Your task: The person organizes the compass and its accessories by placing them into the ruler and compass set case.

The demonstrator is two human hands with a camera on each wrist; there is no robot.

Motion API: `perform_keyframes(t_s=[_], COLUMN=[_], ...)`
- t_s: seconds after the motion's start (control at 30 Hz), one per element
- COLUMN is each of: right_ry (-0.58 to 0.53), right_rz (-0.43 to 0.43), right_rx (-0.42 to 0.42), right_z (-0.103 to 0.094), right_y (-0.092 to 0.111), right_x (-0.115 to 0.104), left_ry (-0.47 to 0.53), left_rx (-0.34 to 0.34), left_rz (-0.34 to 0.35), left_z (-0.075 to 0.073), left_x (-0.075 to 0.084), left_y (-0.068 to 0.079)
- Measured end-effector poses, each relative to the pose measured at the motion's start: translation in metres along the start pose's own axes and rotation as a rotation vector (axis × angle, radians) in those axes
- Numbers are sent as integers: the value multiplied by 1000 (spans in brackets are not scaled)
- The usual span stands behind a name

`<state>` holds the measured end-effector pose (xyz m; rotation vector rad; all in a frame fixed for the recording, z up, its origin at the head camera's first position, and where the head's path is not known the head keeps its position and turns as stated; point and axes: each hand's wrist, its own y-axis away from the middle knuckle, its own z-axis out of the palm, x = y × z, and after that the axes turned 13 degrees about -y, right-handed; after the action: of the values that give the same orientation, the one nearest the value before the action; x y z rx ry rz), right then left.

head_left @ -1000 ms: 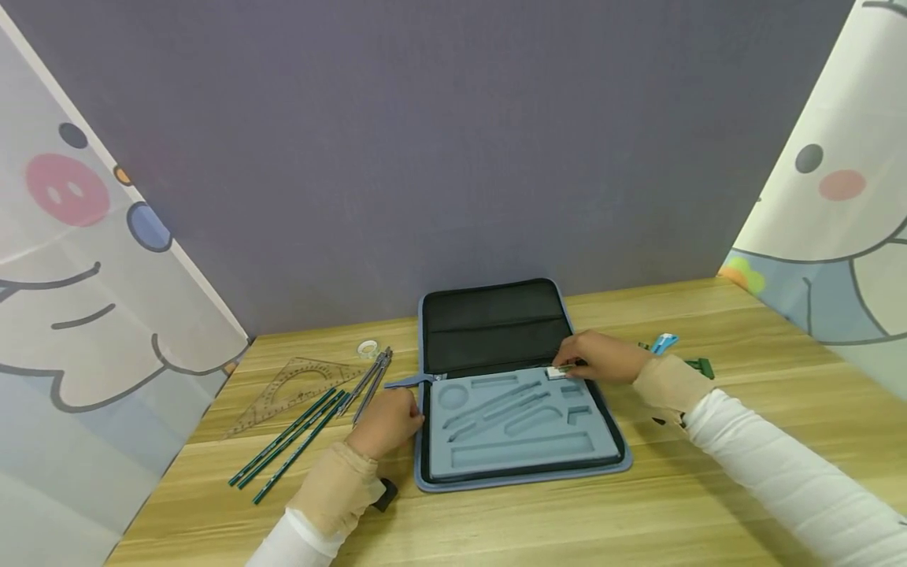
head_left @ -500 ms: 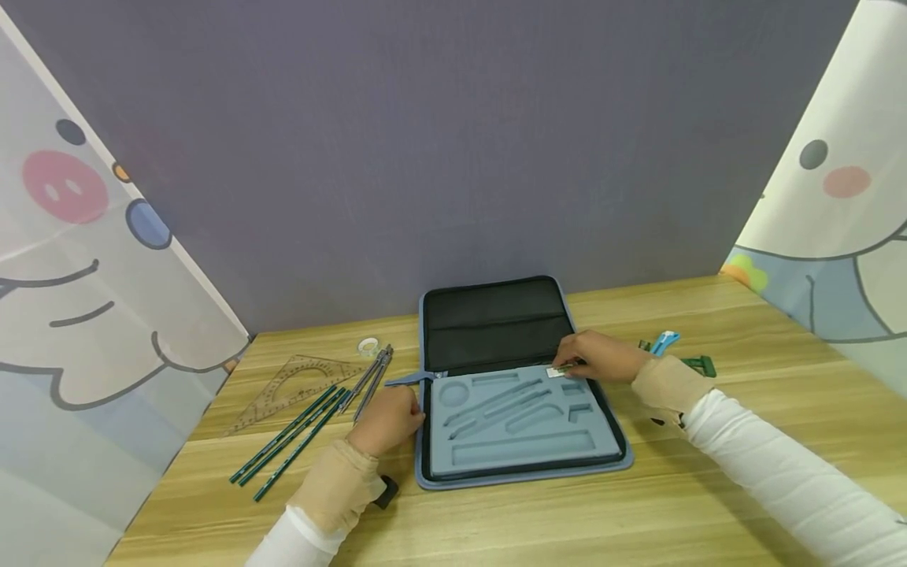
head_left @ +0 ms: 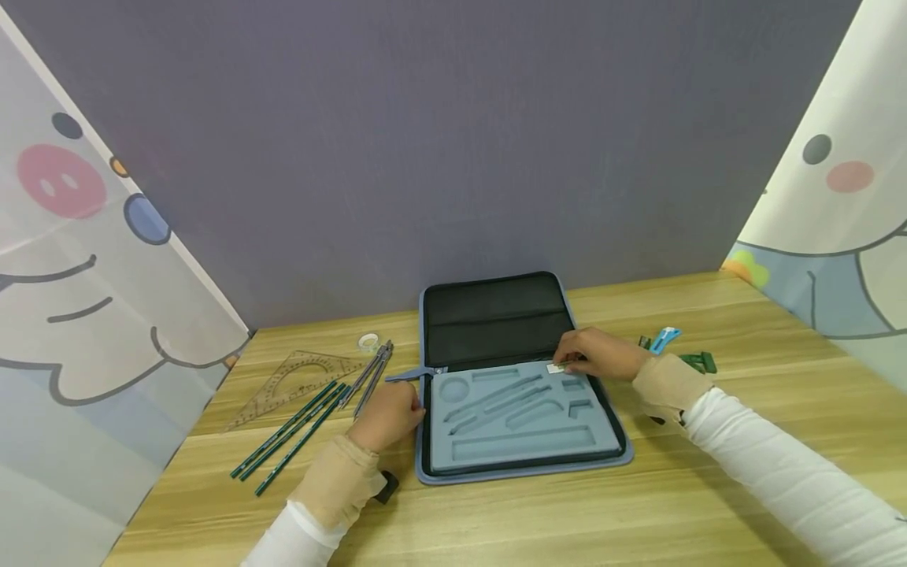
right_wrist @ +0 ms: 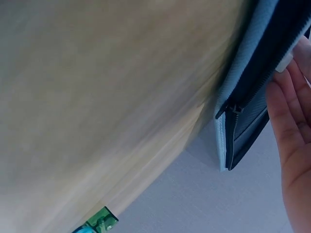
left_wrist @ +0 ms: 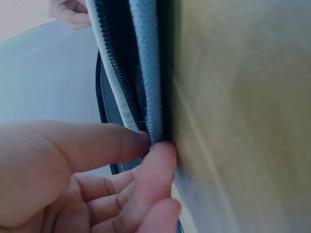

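A zippered case [head_left: 524, 476] lies unfolded on the table, with a black inner lid and a light blue foam insert [head_left: 489, 437] cut with shaped recesses. With thumb and index finger, my left hand [head_left: 388, 415] pinches the case's left edge; the left wrist view shows the fabric rim [left_wrist: 148, 73] between the fingertips. At the insert's upper right corner my right hand [head_left: 602, 354] pinches a small white eraser [head_left: 554, 368], partly covered by the fingers. In the right wrist view the pale end of the eraser [right_wrist: 284, 63] shows beside the fingers.
To the left lie a clear set square [head_left: 258, 402], several green pencils [head_left: 294, 445], metal compasses [head_left: 372, 378] and a white tape roll [head_left: 368, 341]. Right of my right hand are a blue cutter [head_left: 664, 339] and a green item [head_left: 700, 361]. A grey panel [head_left: 453, 157] stands behind.
The head view has tilted slightly. Both hands keep their places, the left on the case's edge and the right with the eraser at the insert's upper right corner.
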<state>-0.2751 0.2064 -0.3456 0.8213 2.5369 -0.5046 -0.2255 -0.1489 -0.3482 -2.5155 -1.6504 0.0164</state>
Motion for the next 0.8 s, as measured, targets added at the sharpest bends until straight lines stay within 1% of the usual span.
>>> perform_keyframes(t_s=[0.3, 0.53, 0.73, 0.8], right_ry=[-13, -21, -19, -29], right_rz=[3, 16, 14, 15], right_rx=[23, 15, 10, 7], right_z=[3, 1, -1, 0], right_y=[2, 1, -1, -1], right_x=[3, 1, 0, 0], left_ry=[1, 26, 10, 10], left_rx=[9, 0, 5, -5], left_rz=[2, -1, 0, -4], left_z=[-1, -3, -4, -4], left_x=[1, 2, 2, 1], left_y=[0, -1, -1, -1])
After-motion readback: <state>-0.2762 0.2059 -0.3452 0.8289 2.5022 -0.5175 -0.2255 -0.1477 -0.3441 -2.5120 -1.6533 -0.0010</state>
